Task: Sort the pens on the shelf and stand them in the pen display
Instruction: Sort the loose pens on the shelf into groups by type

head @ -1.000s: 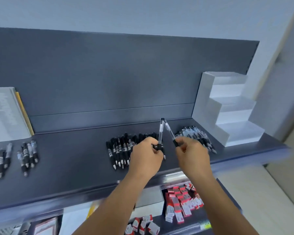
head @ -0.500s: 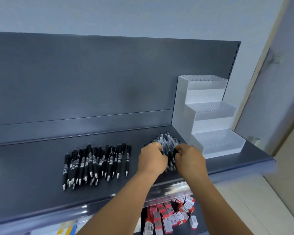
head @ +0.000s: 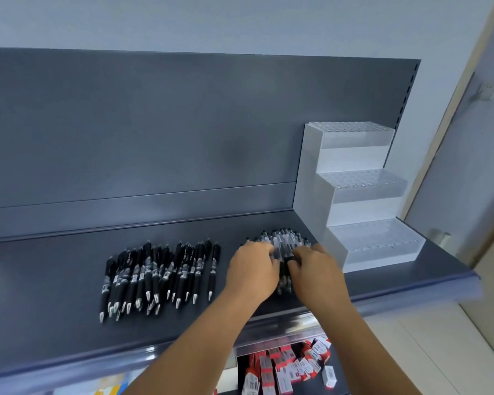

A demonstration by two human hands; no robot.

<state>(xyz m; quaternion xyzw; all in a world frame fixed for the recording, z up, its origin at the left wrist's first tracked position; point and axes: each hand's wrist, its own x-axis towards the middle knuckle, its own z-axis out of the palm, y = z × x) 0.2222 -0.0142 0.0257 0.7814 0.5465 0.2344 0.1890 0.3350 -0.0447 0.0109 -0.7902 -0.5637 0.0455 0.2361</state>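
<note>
A heap of clear-barrelled pens (head: 284,240) lies on the dark grey shelf (head: 54,309), just left of the white stepped pen display (head: 362,195). My left hand (head: 251,270) and my right hand (head: 315,270) both lie on the near part of this heap, fingers curled among the pens. The pens under my hands are hidden. A second heap of black pens (head: 157,275) lies further left, tips toward me. The display's three clear tiers hold no pens.
The shelf's grey back panel (head: 154,124) rises behind the pens. Below the shelf's front edge, a lower shelf holds several small red and white boxes (head: 285,366). A wall and door frame (head: 454,124) stand at the right.
A second ago each hand held a pen upright above the shelf. Both hands have since come down onto the clear pen heap. The view has swung right, and the display looks closer.
</note>
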